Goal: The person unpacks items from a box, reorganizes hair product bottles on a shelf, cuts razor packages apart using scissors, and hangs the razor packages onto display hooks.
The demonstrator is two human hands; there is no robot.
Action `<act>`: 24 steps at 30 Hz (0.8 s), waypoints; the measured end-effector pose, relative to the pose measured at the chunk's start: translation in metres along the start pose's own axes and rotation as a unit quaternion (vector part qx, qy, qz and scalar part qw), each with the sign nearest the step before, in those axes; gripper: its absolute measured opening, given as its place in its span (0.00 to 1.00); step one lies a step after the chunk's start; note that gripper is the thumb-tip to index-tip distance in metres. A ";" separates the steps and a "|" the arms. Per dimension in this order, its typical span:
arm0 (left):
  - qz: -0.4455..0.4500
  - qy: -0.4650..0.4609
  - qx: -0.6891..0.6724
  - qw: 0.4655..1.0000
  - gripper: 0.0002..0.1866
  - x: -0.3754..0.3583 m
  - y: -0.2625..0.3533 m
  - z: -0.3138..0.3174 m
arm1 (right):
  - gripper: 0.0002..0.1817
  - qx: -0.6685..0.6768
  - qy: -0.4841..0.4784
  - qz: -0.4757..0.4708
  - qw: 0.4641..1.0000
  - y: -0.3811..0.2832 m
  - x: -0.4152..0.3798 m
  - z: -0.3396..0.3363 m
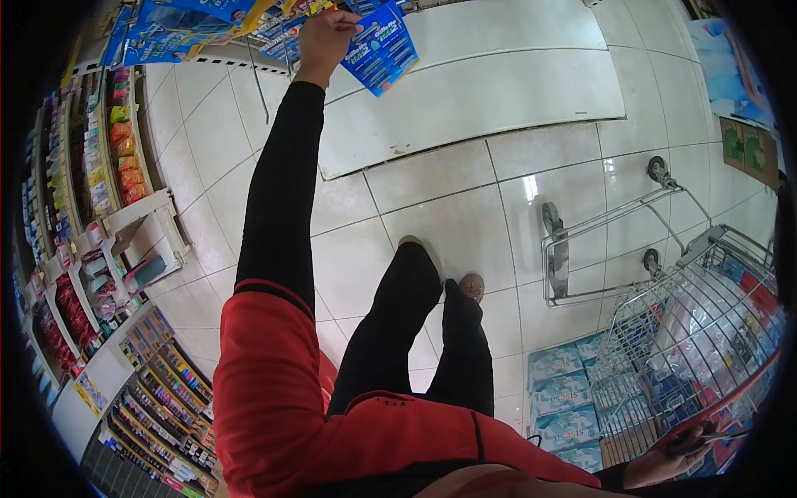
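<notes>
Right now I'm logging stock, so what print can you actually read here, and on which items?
"SISKA" or similar, upside down and uncertain: blue cartons under the trolley.
Blue packet in the left hand: print too blurred.
Shelf goods and wall posters: too small.

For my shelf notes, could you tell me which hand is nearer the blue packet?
Left. The left hand grips the blue packet up at the display; the right hand is far below, by the shopping cart.

Blue packet (380, 46) print too small to read; right hand (664, 465) partly cut by lens edge.
</notes>
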State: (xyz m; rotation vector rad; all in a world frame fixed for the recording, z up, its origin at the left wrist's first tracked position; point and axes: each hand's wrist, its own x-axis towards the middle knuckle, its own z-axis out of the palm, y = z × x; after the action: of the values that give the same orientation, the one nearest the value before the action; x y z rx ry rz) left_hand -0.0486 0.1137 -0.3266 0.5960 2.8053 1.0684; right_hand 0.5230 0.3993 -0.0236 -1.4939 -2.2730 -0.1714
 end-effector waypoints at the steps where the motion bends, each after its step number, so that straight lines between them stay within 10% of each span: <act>1: 0.008 0.004 0.008 1.000 0.10 -0.001 0.004 -0.001 | 0.20 0.012 -0.002 0.015 1.000 0.000 0.000 0.000; 4: -0.007 -0.008 -0.008 1.000 0.11 -0.002 0.011 -0.007 | 0.17 -0.217 -0.008 -0.268 0.939 0.036 0.004 -0.009; 24: -0.101 -0.066 -0.085 0.989 0.11 0.016 -0.004 -0.004 | 0.23 -0.187 -0.016 -0.286 0.940 0.033 0.001 -0.008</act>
State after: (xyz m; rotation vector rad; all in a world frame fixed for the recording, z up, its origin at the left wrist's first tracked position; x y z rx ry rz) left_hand -0.0655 0.1147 -0.3252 0.3437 2.5628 1.1633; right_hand 0.5545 0.4116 -0.0199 -0.9365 -2.7549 -0.7882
